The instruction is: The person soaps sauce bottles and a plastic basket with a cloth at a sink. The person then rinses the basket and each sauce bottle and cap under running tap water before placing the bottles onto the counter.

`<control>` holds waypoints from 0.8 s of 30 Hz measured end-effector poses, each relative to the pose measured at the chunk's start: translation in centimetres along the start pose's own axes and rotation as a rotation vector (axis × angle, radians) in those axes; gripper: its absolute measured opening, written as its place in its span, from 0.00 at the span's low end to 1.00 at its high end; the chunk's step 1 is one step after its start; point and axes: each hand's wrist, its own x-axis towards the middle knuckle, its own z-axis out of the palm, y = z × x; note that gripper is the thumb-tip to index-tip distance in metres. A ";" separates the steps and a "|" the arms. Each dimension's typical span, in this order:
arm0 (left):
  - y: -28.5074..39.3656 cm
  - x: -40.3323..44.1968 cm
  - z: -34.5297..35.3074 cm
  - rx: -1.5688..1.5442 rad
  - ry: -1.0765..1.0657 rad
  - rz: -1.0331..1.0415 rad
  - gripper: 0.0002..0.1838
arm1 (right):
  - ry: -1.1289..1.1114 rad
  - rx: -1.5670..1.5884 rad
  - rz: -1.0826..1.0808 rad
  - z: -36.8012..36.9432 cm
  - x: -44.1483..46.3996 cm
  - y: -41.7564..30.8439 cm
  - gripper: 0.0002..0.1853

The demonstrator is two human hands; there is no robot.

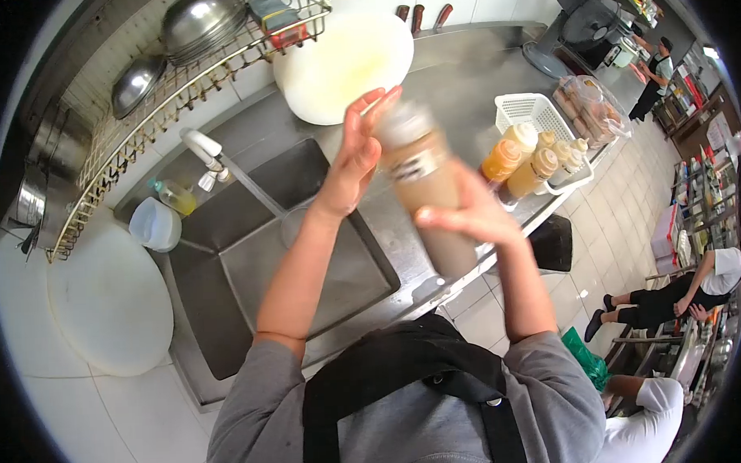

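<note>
My right hand [474, 210] is wrapped around a large squeeze bottle [422, 185] with brownish contents, a pale label and a whitish cap blurred by motion. The bottle is tilted, its cap end up and to the left, above the steel counter edge. Close beside the cap is my left hand [353, 154], its fingers stretched out and apart; whether it touches the bottle I cannot tell. To the right, several smaller squeeze bottles [532, 175] with orange, yellowish and pale contents stand in and by a white plastic basket [519, 106].
A steel sink [298, 271] with a faucet [200, 143] lies left. A white round board [344, 65] leans on the back wall below a wire rack [178, 91] of bowls. A fan [584, 24] and a bagged pile [590, 105] are at right. Other people [699, 281] are nearby.
</note>
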 end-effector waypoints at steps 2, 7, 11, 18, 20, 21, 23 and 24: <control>-5.4 -0.3 -0.1 0.200 0.006 -0.054 0.47 | 0.267 -0.044 -0.194 -4.3 -0.3 -1.6 0.43; -16.0 -3.8 6.3 0.617 -0.300 -0.107 0.41 | 0.911 -0.774 -0.479 -19.3 3.3 -1.4 0.38; -21.3 -5.5 8.7 0.942 -0.324 -0.018 0.37 | 1.065 -1.108 -0.433 -27.5 7.5 2.9 0.37; -26.9 -7.0 8.6 0.959 -0.324 0.107 0.34 | 0.886 -0.804 0.141 -39.9 14.1 22.1 0.43; -27.9 -8.3 8.4 0.937 -0.213 0.091 0.34 | 0.774 -0.575 0.180 -41.7 15.1 26.4 0.39; -28.0 -9.0 8.1 0.897 -0.126 0.082 0.34 | 0.676 -0.418 0.223 -41.5 15.1 27.0 0.34; -26.4 -9.8 7.6 0.925 -0.006 0.075 0.33 | 0.518 -0.115 0.393 -41.8 15.0 28.1 0.25; -25.1 -10.0 7.3 0.931 0.054 -0.047 0.32 | 0.438 -0.081 0.401 -41.0 14.4 26.9 0.25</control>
